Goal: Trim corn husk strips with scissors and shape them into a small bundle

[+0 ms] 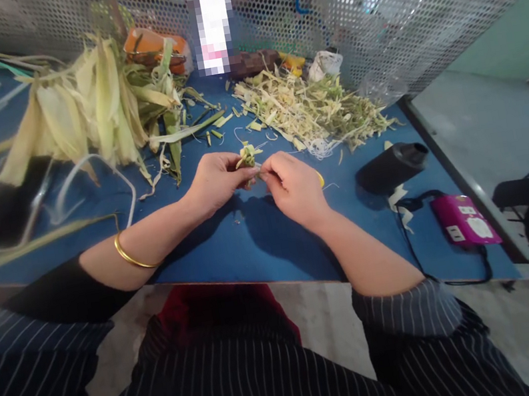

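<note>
Leaf knot (pixel 247 154): pale green (frayed); small

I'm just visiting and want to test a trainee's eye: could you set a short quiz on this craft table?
1. True or false: both hands meet at the small husk piece.
2. Which wrist wears the gold bangle?
3. What lies nearest the pink power strip: A) husk pile, B) black tool, C) shredded scraps?

Key: 1 true; 2 left hand, not right hand; 3 B.
</note>
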Tool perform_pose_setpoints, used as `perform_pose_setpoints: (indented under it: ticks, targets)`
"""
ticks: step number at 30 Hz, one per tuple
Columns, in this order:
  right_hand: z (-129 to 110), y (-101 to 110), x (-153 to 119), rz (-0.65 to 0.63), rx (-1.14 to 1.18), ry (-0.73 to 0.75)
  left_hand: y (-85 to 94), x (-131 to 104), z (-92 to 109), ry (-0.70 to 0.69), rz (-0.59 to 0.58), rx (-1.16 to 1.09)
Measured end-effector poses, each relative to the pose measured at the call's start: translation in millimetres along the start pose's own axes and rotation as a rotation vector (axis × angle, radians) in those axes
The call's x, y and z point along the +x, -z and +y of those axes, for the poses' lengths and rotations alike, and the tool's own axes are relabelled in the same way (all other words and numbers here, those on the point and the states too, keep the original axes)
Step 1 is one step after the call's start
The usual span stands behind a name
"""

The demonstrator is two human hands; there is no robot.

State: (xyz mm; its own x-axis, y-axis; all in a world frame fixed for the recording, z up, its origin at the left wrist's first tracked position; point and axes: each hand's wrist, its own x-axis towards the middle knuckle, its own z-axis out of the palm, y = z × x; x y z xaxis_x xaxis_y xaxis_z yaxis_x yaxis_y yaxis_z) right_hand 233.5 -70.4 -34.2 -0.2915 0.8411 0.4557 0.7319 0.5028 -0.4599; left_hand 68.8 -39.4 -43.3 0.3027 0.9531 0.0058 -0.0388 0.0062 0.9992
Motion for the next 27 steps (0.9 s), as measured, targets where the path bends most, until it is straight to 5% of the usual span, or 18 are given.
perform_pose_setpoints:
  ticks: [8,17,23,27]
  targets:
    - [2.8,-1.2,0.6,-0.009,0.056,-0.03,-0.3,-2.7,2.5,0.213,0.006,-0.196]
    - [-2.7,1.5,-2.6,-0.028,-0.251,0.049,0.9,-1.5,3.0,-0.05,0.008,0.14]
    - [0.8,2.1,0.5,0.16,0.199,-0.193,-0.2,-4.6,7.0,-0.076,-0.067,0.148]
    - [4.1,3.3,5.0,0.043,0.565,-0.339,-1.5,-6.5,7.4,-0.076,-0.211,0.207]
